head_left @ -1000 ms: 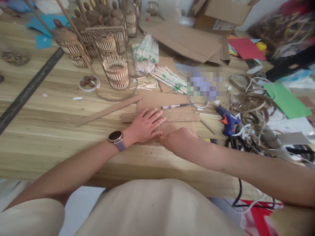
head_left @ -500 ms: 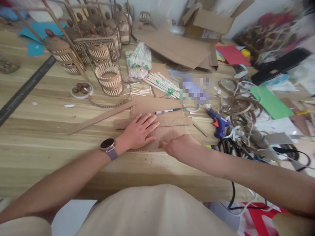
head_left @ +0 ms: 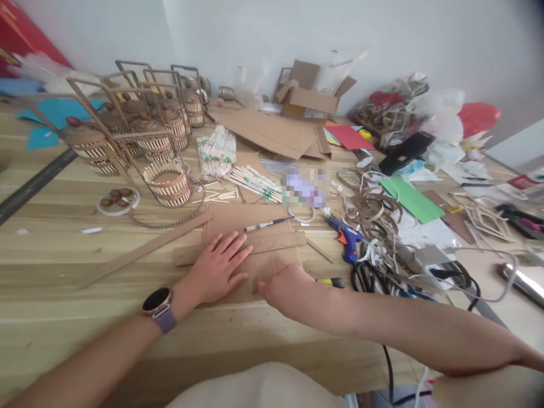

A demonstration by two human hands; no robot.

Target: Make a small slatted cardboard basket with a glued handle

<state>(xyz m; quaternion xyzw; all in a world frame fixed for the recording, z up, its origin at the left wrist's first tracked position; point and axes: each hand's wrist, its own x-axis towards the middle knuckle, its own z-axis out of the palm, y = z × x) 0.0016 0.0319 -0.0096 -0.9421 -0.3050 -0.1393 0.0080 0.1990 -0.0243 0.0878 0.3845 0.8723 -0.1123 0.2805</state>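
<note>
My left hand lies flat with spread fingers on a piece of brown cardboard and across a narrow cardboard strip. A watch is on that wrist. My right hand is closed, its knuckles up, low over the near part of the same cardboard. Whatever its fingers may hold is hidden beneath them. Just beyond both hands, a pen rests on the cardboard. A longer cardboard strip slants away on the left.
Slatted lantern-like baskets and a dish of brown balls stand at the left. Bundled sticks lie behind the cardboard. To the right are a blue glue gun, tangled cables and a green sheet.
The view has tilted up, showing more wall and the right side of the table. Both hands stay at about the same places on the cardboard.
</note>
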